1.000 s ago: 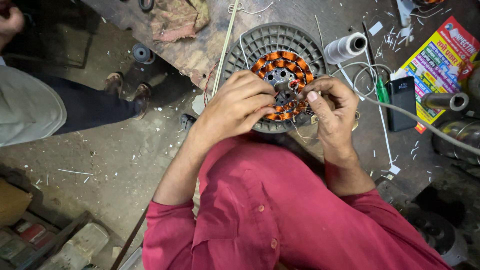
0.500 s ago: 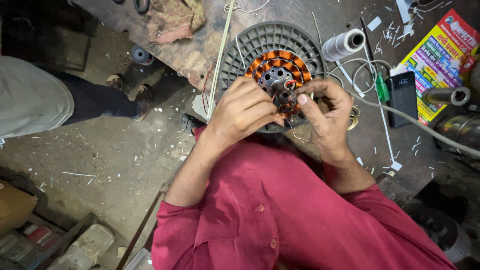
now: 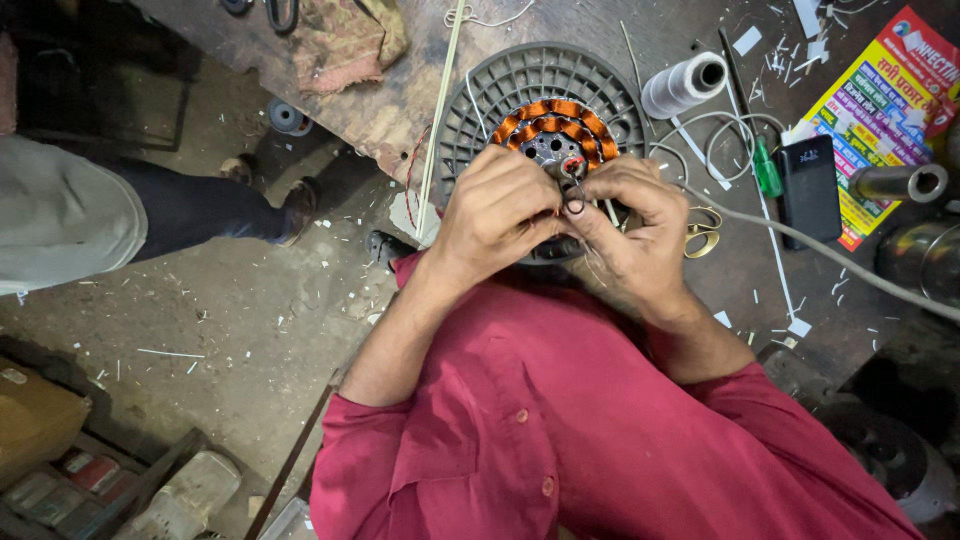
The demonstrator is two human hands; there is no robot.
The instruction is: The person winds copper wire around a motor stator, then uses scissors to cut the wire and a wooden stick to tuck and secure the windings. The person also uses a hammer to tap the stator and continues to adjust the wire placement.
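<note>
A round grey ribbed motor housing [image 3: 520, 85] lies on the workbench, with a ring of orange copper windings [image 3: 555, 112] at its centre. Both hands meet over the near side of that ring. My left hand [image 3: 497, 212] and my right hand [image 3: 632, 228] pinch a thin wire [image 3: 572, 170] between fingertips, just above the metal core. The hands hide the near half of the windings. Red sleeves cover both forearms.
Right of the housing are a white thread spool [image 3: 685, 85], a green screwdriver [image 3: 767, 172], a black box [image 3: 810, 190], yellow-handled scissors [image 3: 705, 232], a grey cable [image 3: 830, 255], a metal tube [image 3: 900, 182] and a colourful printed sheet [image 3: 880, 100]. Another person [image 3: 110, 215] stands at left.
My hands have drawn closer together, fingertips now meeting on the wire at the core. The view has shifted slightly, and the person at left has stepped further into view.
</note>
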